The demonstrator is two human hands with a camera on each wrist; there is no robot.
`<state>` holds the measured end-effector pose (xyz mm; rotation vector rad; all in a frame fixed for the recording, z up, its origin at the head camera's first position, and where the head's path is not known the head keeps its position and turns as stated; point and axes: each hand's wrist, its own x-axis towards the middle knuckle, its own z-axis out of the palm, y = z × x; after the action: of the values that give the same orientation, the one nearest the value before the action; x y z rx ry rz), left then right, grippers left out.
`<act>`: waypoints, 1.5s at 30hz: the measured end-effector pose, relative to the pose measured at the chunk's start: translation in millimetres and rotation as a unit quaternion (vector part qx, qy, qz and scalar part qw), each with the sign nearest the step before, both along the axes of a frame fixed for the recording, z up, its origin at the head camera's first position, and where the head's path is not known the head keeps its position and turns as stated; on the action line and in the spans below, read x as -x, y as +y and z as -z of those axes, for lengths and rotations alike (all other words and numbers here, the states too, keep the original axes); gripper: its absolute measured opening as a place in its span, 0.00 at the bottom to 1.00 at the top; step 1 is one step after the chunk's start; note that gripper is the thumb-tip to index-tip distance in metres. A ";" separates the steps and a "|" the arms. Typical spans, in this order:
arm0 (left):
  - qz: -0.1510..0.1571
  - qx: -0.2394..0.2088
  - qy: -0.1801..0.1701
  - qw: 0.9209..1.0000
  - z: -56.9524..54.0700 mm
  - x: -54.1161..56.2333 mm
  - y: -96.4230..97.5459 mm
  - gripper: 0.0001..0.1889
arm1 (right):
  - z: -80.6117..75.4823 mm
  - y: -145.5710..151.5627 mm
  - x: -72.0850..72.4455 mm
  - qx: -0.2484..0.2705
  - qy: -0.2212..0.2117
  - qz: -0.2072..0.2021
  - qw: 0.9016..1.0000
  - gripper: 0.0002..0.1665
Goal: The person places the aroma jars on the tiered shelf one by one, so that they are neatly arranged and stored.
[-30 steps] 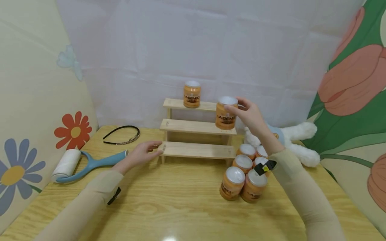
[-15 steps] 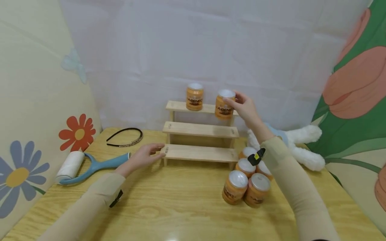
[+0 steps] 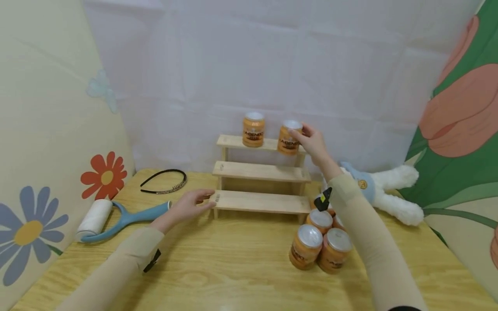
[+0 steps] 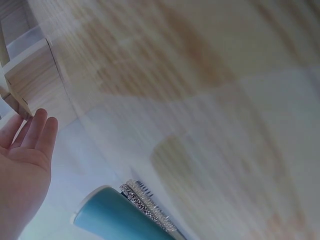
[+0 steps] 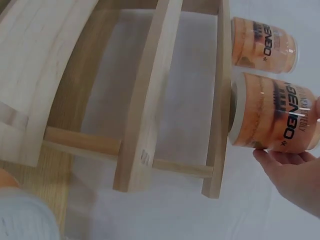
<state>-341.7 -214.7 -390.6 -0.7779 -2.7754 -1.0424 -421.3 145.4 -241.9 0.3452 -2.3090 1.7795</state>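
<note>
My right hand [image 3: 314, 144] grips an orange can [image 3: 288, 139] with a silver lid, upright at the right end of the top step of a three-step wooden shelf [image 3: 262, 202]. In the right wrist view the base of this gripped can [image 5: 275, 114] is right at the top board's edge. Another orange can [image 3: 253, 130] stands on the same step to its left. My left hand [image 3: 188, 206] is at the left end of the lowest step, fingers extended; in the left wrist view its fingertips [image 4: 41, 114] meet the board's corner.
Several orange cans [image 3: 305, 248] stand grouped on the table at the shelf's front right, partly behind the right forearm. A white plush toy [image 3: 397, 194] lies behind them. On the left are a blue-handled lint roller [image 3: 128, 219] and a black headband [image 3: 163, 181].
My right hand has lifted the can from in front of the middle step up and back to the top step. The left hand stays at the lowest step's end. The head view has shifted slightly.
</note>
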 end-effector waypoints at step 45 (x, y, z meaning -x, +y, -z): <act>-0.006 0.012 -0.009 1.000 -9.2 -1.3 -0.4 0.29 | 13.4 -6.2 4.7 -0.104 -0.018 0.043 0.993 0.34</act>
<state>-340.4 -215.1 -381.4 -0.7586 -2.8081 -1.0220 -426.0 139.2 -255.3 0.2418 -2.5004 1.5222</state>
